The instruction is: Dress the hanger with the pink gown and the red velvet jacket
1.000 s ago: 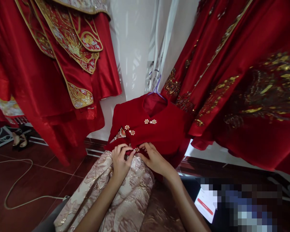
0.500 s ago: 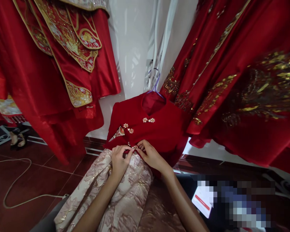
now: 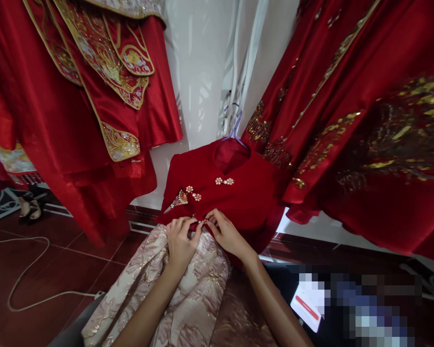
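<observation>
A red dress top (image 3: 238,193) on a purple hanger (image 3: 236,131) lies in front of me, over a pale pink and gold brocade skirt (image 3: 188,289). Pearl flower buttons (image 3: 224,181) close its front, and a tasselled brooch (image 3: 180,199) sits at its left. My left hand (image 3: 179,241) and my right hand (image 3: 228,235) meet at a small pearl button (image 3: 202,221) on the lower front. Both hands pinch the fabric around that button with curled fingers.
Red embroidered gowns hang at the left (image 3: 75,96) and at the right (image 3: 365,120), close to the dress. A white wall (image 3: 202,72) stands behind. A white cable (image 3: 25,274) loops over the dark red tiled floor, and shoes (image 3: 29,209) lie at the far left.
Both hands stay pinched at the same button with small finger shifts. The view wobbled slightly up and back down.
</observation>
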Tool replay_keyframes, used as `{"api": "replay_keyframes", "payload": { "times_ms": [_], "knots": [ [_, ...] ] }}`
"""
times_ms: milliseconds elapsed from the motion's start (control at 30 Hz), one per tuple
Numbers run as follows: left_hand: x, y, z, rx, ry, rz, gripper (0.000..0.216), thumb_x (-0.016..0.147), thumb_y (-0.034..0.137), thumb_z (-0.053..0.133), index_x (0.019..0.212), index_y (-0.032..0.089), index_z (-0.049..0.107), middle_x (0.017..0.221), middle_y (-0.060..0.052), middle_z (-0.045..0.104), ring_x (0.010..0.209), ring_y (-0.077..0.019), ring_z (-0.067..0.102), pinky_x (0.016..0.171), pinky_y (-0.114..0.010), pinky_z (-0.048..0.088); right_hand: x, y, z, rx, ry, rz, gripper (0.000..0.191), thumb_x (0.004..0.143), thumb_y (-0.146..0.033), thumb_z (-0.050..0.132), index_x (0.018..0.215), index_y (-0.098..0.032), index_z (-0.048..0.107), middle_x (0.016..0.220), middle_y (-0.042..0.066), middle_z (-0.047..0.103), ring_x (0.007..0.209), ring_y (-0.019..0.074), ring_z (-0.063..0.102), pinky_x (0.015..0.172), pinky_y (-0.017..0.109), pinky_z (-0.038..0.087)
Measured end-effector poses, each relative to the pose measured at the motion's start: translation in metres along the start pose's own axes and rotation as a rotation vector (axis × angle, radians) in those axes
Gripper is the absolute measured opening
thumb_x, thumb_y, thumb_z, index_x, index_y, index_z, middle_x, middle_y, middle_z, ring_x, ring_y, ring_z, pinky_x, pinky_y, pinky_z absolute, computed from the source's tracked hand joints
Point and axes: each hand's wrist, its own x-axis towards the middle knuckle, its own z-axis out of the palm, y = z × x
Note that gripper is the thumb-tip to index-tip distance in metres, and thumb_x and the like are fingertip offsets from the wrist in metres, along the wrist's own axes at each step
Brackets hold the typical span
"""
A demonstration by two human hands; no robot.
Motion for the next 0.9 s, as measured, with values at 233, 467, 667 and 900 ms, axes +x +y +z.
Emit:
{"api": "replay_keyframes", "payload": {
  "times_ms": [233, 467, 667, 900],
  "knots": [
    [0.0022, 0.0019, -0.0025, 0.042, 0.002, -0.005, 0.013, 0.077, 0.031, 0.064, 0.089, 0.023, 0.063, 0.089, -0.003, 0.066, 0.085, -0.0198, 0.056, 0.084, -0.038, 0.032, -0.001, -0.0033, -0.0036, 0.006, -0.033, -0.002, 0.01, 0.09, -0.022, 0.043, 0.098, -0.022, 0.049, 0.093, 0.004, 0.056, 0.084, 0.0156, 0.056, 0.081, 0.031, 0.045],
    [0.0008, -0.0013, -0.0029, -0.034, -0.016, -0.007, 0.013, 0.08, 0.029, 0.062, 0.092, 0.023, 0.063, 0.091, -0.002, 0.067, 0.085, -0.0183, 0.057, 0.085, -0.037, 0.032, -0.0009, -0.0029, -0.0043, 0.048, -0.034, -0.004, 0.01, 0.089, -0.024, 0.044, 0.097, -0.021, 0.049, 0.09, 0.003, 0.057, 0.082, 0.0146, 0.057, 0.078, 0.029, 0.046],
    [0.0003, -0.0043, -0.0019, -0.083, -0.005, -0.022, 0.011, 0.08, 0.031, 0.063, 0.088, 0.024, 0.064, 0.086, 0.0, 0.069, 0.08, -0.0166, 0.058, 0.081, -0.035, 0.035, -0.0009, -0.0032, -0.0032, 0.05, -0.03, -0.015, 0.009, 0.087, -0.024, 0.048, 0.095, -0.021, 0.049, 0.086, 0.002, 0.057, 0.078, 0.0139, 0.056, 0.075, 0.028, 0.046],
    [0.0006, -0.0018, -0.0031, -0.126, -0.015, -0.028, 0.008, 0.08, 0.027, 0.062, 0.072, 0.023, 0.063, 0.081, 0.002, 0.069, 0.079, -0.0157, 0.058, 0.079, -0.035, 0.034, -0.0017, -0.0022, -0.0014, 0.029, -0.045, -0.016, 0.01, 0.085, -0.024, 0.05, 0.094, -0.021, 0.049, 0.086, 0.002, 0.056, 0.078, 0.0142, 0.055, 0.074, 0.029, 0.046]
  ]
}}
